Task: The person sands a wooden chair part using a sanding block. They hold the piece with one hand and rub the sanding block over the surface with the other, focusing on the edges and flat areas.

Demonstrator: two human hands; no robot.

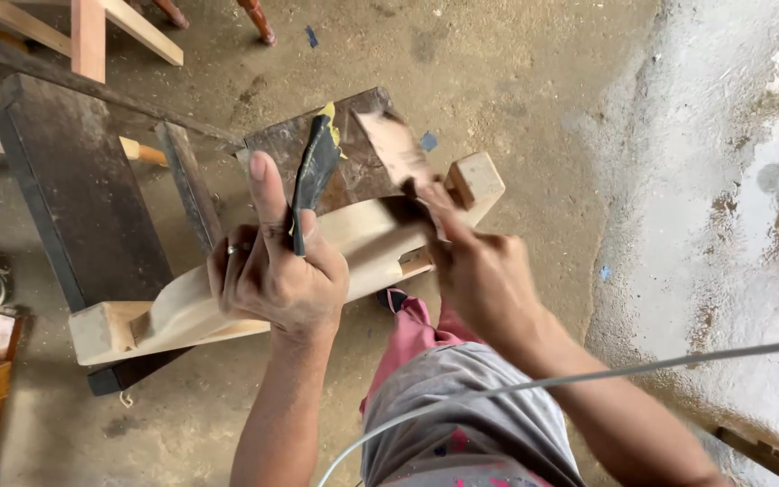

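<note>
A curved, pale, smooth-sawn wooden piece point(353, 243) with squared block ends lies across a dark weathered bench point(74, 189). The left hand point(272, 271) is closed over its middle, pinching a dark folded abrasive sheet point(315, 171). At its far end, the right hand point(475, 266) grips a brown sandpaper strip point(398, 149).

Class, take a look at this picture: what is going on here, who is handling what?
A person works over a curved, pale wooden furniture piece that rests across a dark wooden bench on a dusty concrete floor. The left hand grips the wood and pinches a folded dark strip of sandpaper between thumb and forefinger. The right hand presses a brownish sheet of sandpaper against the wood near its squared end. A grey cable crosses the person's lap.
</note>
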